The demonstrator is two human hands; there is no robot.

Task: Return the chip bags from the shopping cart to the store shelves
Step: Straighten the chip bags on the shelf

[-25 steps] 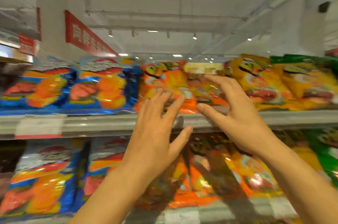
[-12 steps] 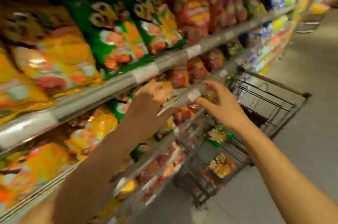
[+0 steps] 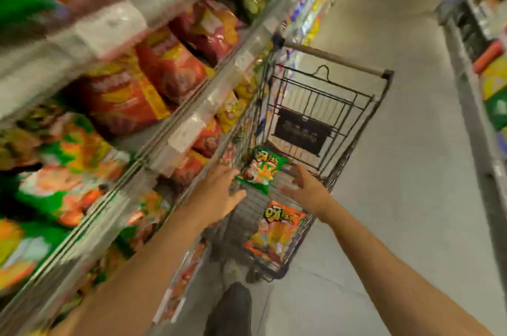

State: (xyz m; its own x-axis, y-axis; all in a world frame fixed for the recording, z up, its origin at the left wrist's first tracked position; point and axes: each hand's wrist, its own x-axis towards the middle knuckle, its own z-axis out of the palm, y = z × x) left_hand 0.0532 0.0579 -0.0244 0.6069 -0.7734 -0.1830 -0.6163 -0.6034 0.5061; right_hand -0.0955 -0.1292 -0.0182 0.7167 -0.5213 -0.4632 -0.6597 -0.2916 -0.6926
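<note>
Nearest, a dark shoe [image 3: 233,308] stands on the floor [image 3: 397,143] close beside the shelves [image 3: 189,129], so the person is turned toward the cart [image 3: 333,61], which sits just beside the shelf run. Both forearms stretch forward over its near end. The left hand [image 3: 219,193] reaches in from the shelf side with fingers spread and loosely bent, holding nothing; its fingertips come right up to the edge of the green bag [image 3: 259,172], though blur hides whether they touch it. The right hand [image 3: 307,188] is likewise empty, fingers apart and extended, just to the other side of that bag. The pair look set to close on it from both flanks, which suits a puffy, slippery packet that one hand could crush.

The green bag lies tilted in the basket, propped on the wire side. Nearer the person, an orange bag [image 3: 277,234] leans against the basket's near wall, so two bags at least remain to go back. Beyond them the basket floor looks bare up to the child-seat flap below the handle.

On the shelves, green packs [image 3: 63,171] sit in the nearer bays and red packs [image 3: 170,72] farther along, so the green bag's likely home is close at hand. Across the aisle another shelf [image 3: 491,61] shows, too blurred to read.
</note>
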